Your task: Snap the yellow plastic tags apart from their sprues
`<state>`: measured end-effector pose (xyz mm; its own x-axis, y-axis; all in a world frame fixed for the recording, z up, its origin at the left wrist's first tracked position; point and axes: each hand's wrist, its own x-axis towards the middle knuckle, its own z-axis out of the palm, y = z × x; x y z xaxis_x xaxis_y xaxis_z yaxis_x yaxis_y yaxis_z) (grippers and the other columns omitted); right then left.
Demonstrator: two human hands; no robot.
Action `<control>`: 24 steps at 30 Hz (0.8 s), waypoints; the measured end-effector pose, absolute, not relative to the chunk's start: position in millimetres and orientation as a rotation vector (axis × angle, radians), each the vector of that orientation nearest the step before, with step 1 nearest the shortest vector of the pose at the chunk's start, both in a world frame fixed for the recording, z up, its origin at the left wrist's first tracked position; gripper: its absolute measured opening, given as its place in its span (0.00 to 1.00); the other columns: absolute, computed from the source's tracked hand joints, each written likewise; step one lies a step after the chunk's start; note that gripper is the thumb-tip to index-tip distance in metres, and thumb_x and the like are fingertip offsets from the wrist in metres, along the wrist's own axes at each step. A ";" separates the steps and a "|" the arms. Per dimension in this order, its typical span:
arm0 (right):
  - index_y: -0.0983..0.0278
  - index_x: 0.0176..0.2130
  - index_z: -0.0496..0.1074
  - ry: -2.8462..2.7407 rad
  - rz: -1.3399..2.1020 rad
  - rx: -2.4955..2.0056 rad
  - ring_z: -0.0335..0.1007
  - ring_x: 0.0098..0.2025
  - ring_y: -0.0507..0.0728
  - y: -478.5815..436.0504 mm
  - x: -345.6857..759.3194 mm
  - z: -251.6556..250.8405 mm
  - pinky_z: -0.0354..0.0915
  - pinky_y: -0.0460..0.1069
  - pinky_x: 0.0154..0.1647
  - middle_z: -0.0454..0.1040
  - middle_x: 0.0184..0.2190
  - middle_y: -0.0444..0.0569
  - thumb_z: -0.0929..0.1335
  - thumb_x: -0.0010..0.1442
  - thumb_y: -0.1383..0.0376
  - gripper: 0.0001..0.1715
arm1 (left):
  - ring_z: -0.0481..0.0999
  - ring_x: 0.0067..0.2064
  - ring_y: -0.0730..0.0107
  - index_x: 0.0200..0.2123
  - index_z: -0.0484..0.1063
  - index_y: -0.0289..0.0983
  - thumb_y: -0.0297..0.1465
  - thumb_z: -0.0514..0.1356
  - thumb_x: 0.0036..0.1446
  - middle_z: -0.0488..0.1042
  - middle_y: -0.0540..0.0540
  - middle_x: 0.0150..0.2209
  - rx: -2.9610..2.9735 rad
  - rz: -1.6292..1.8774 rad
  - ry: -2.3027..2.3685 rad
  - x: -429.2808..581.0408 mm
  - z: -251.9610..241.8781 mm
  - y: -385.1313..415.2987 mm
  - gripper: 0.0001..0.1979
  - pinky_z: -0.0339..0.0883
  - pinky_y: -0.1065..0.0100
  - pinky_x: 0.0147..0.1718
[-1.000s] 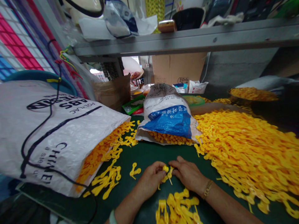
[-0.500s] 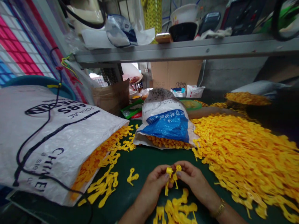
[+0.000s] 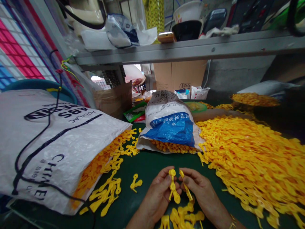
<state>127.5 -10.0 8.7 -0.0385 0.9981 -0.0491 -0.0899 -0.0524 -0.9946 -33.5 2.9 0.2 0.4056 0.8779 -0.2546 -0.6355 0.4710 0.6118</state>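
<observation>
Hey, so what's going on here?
A person sits at a green-topped table. The left hand pinches a yellow plastic piece, and the right hand holds a second yellow plastic piece beside it. A small heap of yellow pieces lies just below the hands, a large loose pile spreads to the right, and more spill from a white woven ABS sack on the left.

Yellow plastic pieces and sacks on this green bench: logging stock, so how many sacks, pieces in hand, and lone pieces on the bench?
Woven sacks: 2 (white sack, blue-and-white sack)
Held pieces: 2 (one in left hand, one in right hand)
Lone yellow piece: 1
Total: 5
</observation>
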 end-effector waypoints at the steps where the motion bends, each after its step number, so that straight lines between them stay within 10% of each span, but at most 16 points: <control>1: 0.61 0.45 0.75 -1.178 1.283 -1.175 0.75 0.39 0.58 -10.0 126.7 9.1 0.70 0.51 0.40 0.79 0.34 0.48 0.69 0.57 0.56 0.18 | 0.76 0.32 0.70 0.45 0.71 0.37 0.32 0.65 0.53 0.75 0.44 0.36 0.465 0.996 0.593 -33.7 -0.2 2.8 0.15 0.68 0.68 0.35; 24: 0.57 0.44 0.77 -1.346 1.112 -1.134 0.71 0.35 0.53 -10.3 120.2 1.7 0.69 0.44 0.35 0.70 0.33 0.43 0.68 0.59 0.60 0.13 | 0.73 0.31 0.73 0.43 0.72 0.35 0.29 0.62 0.55 0.74 0.46 0.35 0.535 1.048 0.572 -30.9 -5.0 0.0 0.11 0.66 0.70 0.33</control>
<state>120.2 -10.3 1.7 -0.0471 0.9903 0.1305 0.0587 0.1331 -0.9894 -30.9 0.0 -5.0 0.3832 0.9060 -0.1799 -0.6412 0.4011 0.6542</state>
